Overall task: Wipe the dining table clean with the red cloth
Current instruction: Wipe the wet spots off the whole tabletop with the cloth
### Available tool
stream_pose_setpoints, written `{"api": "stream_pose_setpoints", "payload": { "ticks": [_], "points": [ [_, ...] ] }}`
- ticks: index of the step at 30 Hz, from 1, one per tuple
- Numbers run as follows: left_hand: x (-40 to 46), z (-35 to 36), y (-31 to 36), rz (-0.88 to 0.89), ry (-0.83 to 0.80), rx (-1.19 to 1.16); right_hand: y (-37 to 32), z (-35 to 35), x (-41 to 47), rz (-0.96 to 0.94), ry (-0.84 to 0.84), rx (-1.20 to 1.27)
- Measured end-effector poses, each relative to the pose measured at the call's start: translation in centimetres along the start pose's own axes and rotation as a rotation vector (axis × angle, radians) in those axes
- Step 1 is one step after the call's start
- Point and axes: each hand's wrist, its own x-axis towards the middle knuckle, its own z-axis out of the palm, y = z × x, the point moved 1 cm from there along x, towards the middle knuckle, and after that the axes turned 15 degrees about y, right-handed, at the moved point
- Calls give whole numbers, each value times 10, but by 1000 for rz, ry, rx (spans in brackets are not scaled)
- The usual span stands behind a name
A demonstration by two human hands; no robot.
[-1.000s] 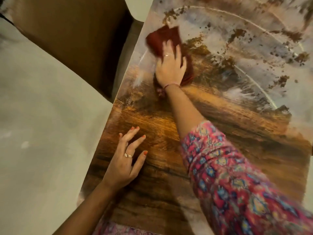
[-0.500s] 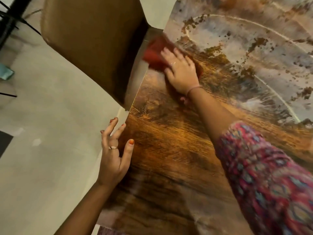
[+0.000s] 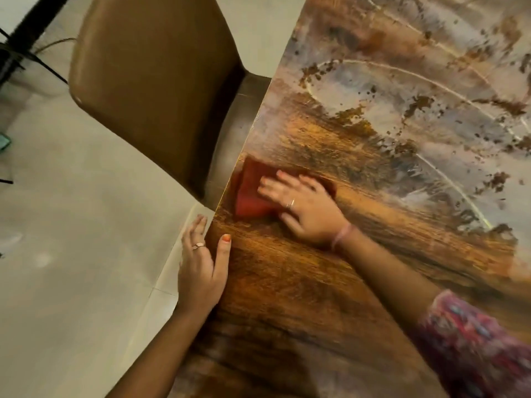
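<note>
The dining table (image 3: 359,254) has a glossy brown wood-grain top with grey swirls and dark speckles further away. A folded red cloth (image 3: 250,193) lies flat on it near the left edge. My right hand (image 3: 304,205) presses down on the cloth with straight, spread fingers; much of the cloth is hidden under the palm. My left hand (image 3: 201,262) rests at the table's left edge just below the cloth, thumb on the tabletop and fingers over the side.
A brown upholstered chair (image 3: 155,81) stands against the table's left edge, its backrest close to the cloth. Pale tiled floor (image 3: 71,254) lies to the left. Thin black legs or cables (image 3: 17,61) show at the far upper left.
My right hand has slid the red cloth toward me along the table's left edge. My left hand has shifted from flat on the tabletop to the table's edge.
</note>
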Motion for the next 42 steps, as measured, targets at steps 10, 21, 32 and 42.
{"api": "stream_pose_setpoints", "payload": {
  "ticks": [10,21,32,42],
  "points": [
    [-6,8,-2,91,0,210,-24,20,105,396,224,2],
    [-3,5,-1,61,-35,219,72,-6,155,683,273,-24],
    [-2,7,-2,91,-15,213,-2,-2,-46,317,160,4],
    [-5,9,0,114,11,255,31,-5,6,804,345,-50]
  ]
}}
